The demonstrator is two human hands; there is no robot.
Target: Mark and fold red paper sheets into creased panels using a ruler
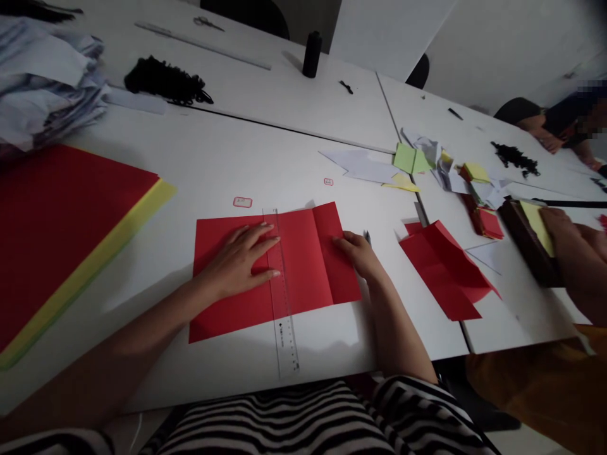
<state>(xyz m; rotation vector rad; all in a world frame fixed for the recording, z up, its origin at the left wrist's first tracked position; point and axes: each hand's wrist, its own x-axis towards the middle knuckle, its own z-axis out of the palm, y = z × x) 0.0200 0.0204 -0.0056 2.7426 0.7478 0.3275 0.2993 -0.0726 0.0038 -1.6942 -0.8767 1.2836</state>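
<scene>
We're spreading left fingers on the ruler, pinching the red sheet with right fingers; uneven tugging risks skewing it.

Pretty sure I'm in a craft workroom: big white counter, paper pile, scissors, ruler, another person seated further along.

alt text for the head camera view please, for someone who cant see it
A person's left hand lies spread over a clear ruler across a creased red sheet on a white table, while the right hand touches the sheet's right edge. A stack of red, yellow and green paper lies to the left, and folded red paper to the right.
</scene>
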